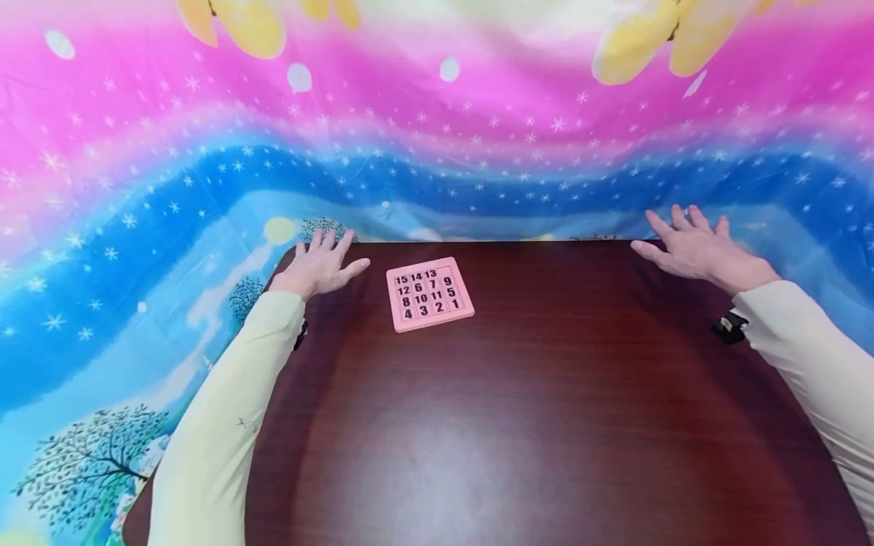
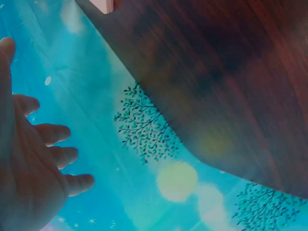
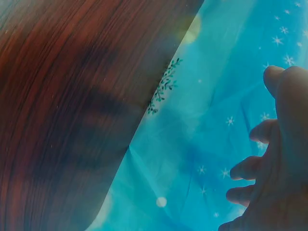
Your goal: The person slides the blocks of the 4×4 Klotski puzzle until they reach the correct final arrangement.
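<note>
A pink sliding number puzzle [image 1: 430, 294] with black numerals lies flat on the dark wooden table, left of the middle near the far edge. Its top row reads 15, 14, 13, with a blank slot at the top right corner. To the puzzle's left, my left hand [image 1: 318, 265] is held with fingers spread and holds nothing. My right hand [image 1: 699, 246] is out over the far right part of the table, its fingers also spread and nothing in it. Only a pale corner of the puzzle [image 2: 103, 5] shows in the left wrist view.
The brown table [image 1: 519, 425] has rounded corners. Behind it and along its left side hangs a pink and blue cloth [image 1: 437, 167] printed with snowflakes, trees and yellow butterfly shapes. A black strap device [image 1: 730, 327] sits at the right wrist.
</note>
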`<state>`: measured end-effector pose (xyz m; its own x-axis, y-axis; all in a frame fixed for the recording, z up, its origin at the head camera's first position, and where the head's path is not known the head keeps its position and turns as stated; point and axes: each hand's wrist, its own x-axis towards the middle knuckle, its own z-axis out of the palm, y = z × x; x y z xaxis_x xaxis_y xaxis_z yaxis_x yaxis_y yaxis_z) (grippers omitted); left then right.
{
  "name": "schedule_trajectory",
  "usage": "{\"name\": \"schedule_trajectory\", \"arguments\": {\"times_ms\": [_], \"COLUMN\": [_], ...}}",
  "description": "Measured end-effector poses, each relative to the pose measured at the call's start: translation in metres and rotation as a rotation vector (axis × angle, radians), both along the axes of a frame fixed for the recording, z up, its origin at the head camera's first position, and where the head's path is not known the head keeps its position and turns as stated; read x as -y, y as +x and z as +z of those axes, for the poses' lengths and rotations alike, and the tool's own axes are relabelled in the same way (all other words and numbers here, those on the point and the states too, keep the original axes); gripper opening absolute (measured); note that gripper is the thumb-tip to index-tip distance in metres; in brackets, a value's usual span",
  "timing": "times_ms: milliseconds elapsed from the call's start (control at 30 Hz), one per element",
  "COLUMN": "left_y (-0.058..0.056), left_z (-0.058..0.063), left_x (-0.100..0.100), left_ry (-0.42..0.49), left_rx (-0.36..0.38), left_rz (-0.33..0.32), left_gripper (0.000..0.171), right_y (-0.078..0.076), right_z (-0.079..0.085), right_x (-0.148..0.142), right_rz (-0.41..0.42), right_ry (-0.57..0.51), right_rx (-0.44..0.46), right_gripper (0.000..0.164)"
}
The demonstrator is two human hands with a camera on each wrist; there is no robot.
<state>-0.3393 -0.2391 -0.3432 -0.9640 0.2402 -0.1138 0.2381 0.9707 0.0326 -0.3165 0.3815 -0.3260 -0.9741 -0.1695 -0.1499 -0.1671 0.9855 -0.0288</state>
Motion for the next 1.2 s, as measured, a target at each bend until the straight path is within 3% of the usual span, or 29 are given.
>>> {"name": "schedule_trajectory", "arguments": {"times_ms": [267, 700, 1200], "left_y": [0.000, -0.001, 0.002], "left_z": [-0.018, -0.047, -0.071], "left_x": [-0.001, -0.023, -0.037], "left_ry": [0.074, 0.074, 0.081], "left_rx": [-0.001, 0.004, 0.036], "left_rz": [-0.021, -0.068, -0.119], "left_gripper": [0.086, 0.089, 0.093], "right_y": [-0.002, -0.013, -0.018], "right_z": [-0.017, -0.051, -0.074], "right_x": [0.021, 0.076, 0.140], "right_rz": [0.024, 0.112, 0.220], "right_ry": [-0.063, -0.133, -0.201], "right_rx": [-0.006, -0.063, -0.064], "right_gripper": [0.089, 0.085, 0.076]}}
